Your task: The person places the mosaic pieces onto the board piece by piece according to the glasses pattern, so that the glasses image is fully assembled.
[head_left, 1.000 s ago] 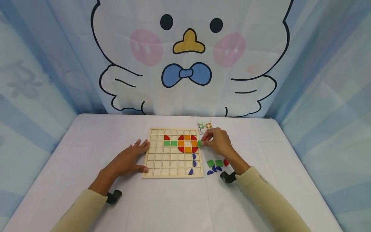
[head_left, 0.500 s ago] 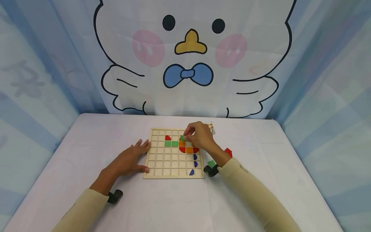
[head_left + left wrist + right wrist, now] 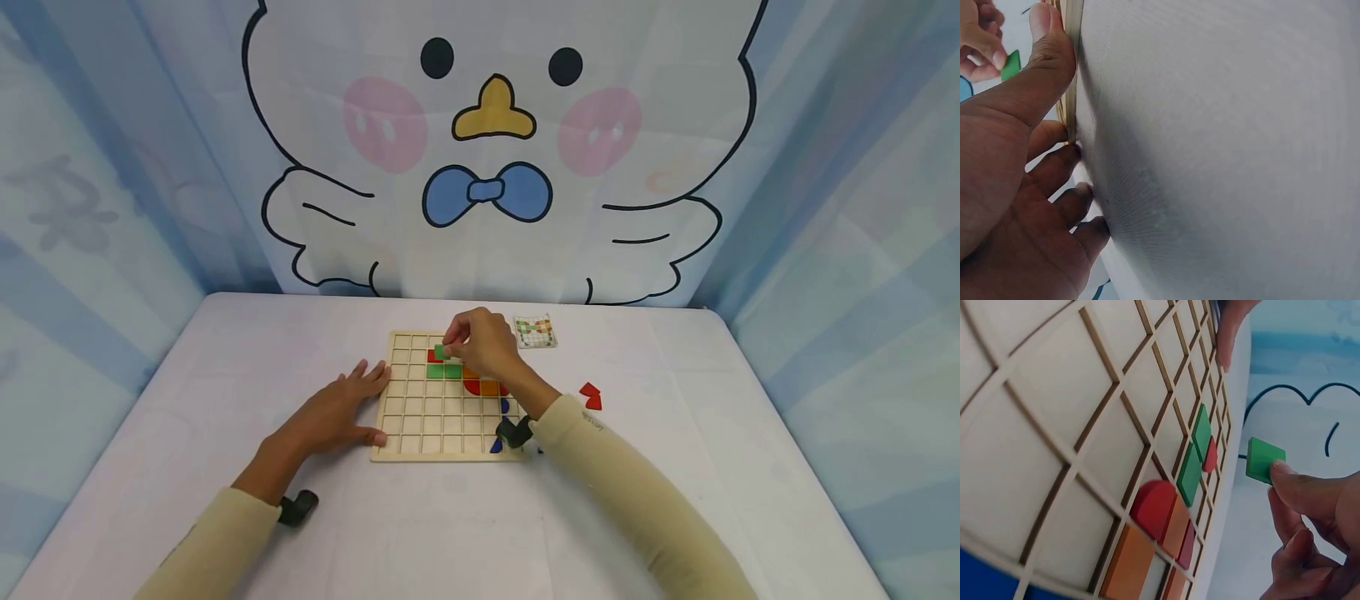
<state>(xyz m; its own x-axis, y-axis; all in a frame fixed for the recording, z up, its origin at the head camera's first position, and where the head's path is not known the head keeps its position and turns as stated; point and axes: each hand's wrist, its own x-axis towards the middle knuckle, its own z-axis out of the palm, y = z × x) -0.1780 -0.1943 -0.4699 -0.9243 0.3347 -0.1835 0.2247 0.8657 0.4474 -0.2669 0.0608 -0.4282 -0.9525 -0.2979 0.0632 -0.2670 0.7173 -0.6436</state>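
Observation:
My right hand (image 3: 483, 343) pinches a green square tile (image 3: 1263, 459) between thumb and fingers, held above the far part of a wooden grid board (image 3: 427, 429). Below that tile in the head view is a red quarter-circle piece (image 3: 432, 357), beside two green tiles (image 3: 1190, 475) lying in the grid. Orange squares (image 3: 1127, 559) and red rounded pieces (image 3: 1152, 503) sit farther right, partly hidden by the right hand. With fingers spread, my left hand (image 3: 337, 417) rests against the board's left edge, its thumb (image 3: 1054, 56) on the rim.
A small pattern card (image 3: 536, 332) lies behind the board's right corner. Red pieces (image 3: 591, 396) are on the white tabletop (image 3: 645, 367) to the right. Blue pieces (image 3: 497, 446) sit in the board's right columns. A printed curtain (image 3: 480, 250) hangs behind the table.
The right hand has carried the green tile leftward from the board's right edge to above the red quarter-circle piece. The left hand stays at the board's edge.

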